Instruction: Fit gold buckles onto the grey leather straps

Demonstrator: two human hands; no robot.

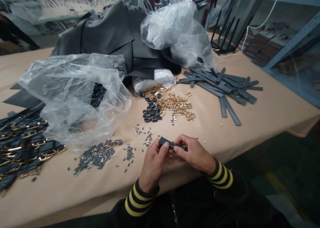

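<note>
Bridging 2 pinching hands [153, 161], dark strap [163, 140]

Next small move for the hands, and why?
I'd probably have the right hand straighten the gold fitting while the left hand steadies the dark strap: both hands pinch the piece, and the right fingertips are at the fitting. Fingers hide how it's seated.

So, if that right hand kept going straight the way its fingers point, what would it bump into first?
Most likely the left hand, close ahead of the right hand, with the dark piece held between them; depth is hard to judge.
</note>
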